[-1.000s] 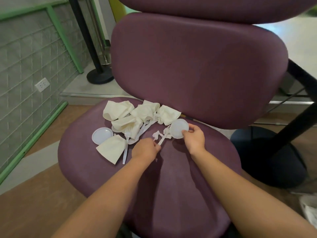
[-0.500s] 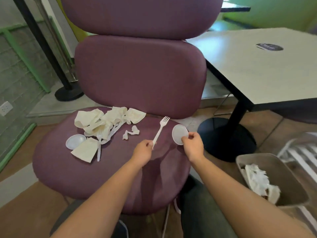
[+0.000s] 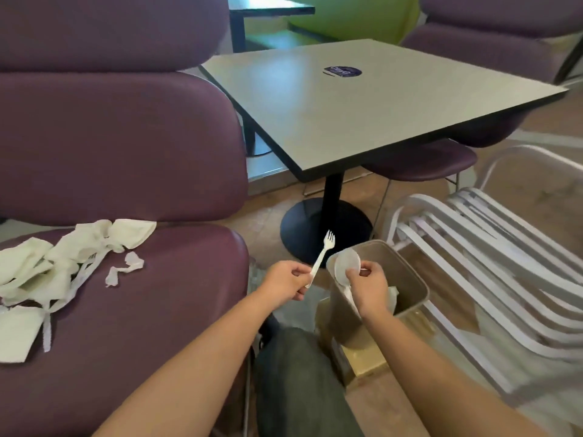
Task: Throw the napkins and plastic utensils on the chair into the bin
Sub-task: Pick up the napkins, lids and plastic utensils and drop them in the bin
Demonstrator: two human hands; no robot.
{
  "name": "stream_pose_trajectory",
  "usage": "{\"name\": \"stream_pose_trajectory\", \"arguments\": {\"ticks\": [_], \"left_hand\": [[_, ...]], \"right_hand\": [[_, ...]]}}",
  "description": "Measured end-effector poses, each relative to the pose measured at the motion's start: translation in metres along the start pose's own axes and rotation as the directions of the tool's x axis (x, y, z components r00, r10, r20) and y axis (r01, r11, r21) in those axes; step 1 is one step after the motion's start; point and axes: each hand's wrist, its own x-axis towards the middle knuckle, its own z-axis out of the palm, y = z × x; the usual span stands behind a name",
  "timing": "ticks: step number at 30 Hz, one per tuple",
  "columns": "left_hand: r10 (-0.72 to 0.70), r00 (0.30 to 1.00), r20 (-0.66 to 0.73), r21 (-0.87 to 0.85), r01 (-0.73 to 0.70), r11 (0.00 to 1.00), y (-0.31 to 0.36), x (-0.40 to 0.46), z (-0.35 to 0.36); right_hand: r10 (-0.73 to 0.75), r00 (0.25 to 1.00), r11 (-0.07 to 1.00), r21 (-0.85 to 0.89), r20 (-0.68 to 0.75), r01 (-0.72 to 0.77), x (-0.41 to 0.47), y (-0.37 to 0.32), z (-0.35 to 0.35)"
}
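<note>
My left hand (image 3: 285,279) pinches the handle of a white plastic fork (image 3: 322,256), tines up, just left of the beige bin (image 3: 410,279). My right hand (image 3: 368,283) holds a small round white plastic lid (image 3: 346,266) at the bin's near-left rim. White paper lies inside the bin, mostly hidden by that hand. On the purple chair seat (image 3: 142,310) at the left lie several cream napkins (image 3: 85,241), torn wrapper scraps (image 3: 126,268) and white plastic utensils (image 3: 85,272).
A grey square table (image 3: 362,99) on a black pedestal base (image 3: 328,228) stands behind the bin. A white slatted metal chair (image 3: 489,263) is to the bin's right. More purple chairs stand behind. My dark-trousered knee (image 3: 299,373) is below the hands.
Both hands carried the fork and the lid off the chair seat and to the right, over to the bin. The view swung right, so the napkin pile now sits at the far left.
</note>
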Motion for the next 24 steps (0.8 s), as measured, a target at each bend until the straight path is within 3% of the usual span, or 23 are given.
{"name": "stream_pose_trajectory", "arguments": {"ticks": [9,14,19,24], "left_hand": [[-0.031,0.998,0.062,0.198,0.018,0.98,0.008,0.053,0.093],[-0.017,0.986,0.166,0.34,-0.041,0.939,0.008,0.062,0.119],[0.031,0.999,0.045,0.319,-0.044,0.947,0.007,0.063,0.099],[0.101,0.99,-0.1,0.275,-0.07,0.959,0.007,0.055,0.053]], "right_hand": [[0.07,0.985,0.988,-0.122,-0.158,-0.09,0.053,0.03,-0.045],[0.105,0.994,0.937,-0.332,-0.024,-0.107,0.066,0.047,-0.04],[0.088,0.994,0.939,-0.338,0.058,-0.064,0.059,0.039,-0.028],[0.037,0.991,0.972,-0.236,0.131,-0.005,0.043,0.012,-0.005]]}}
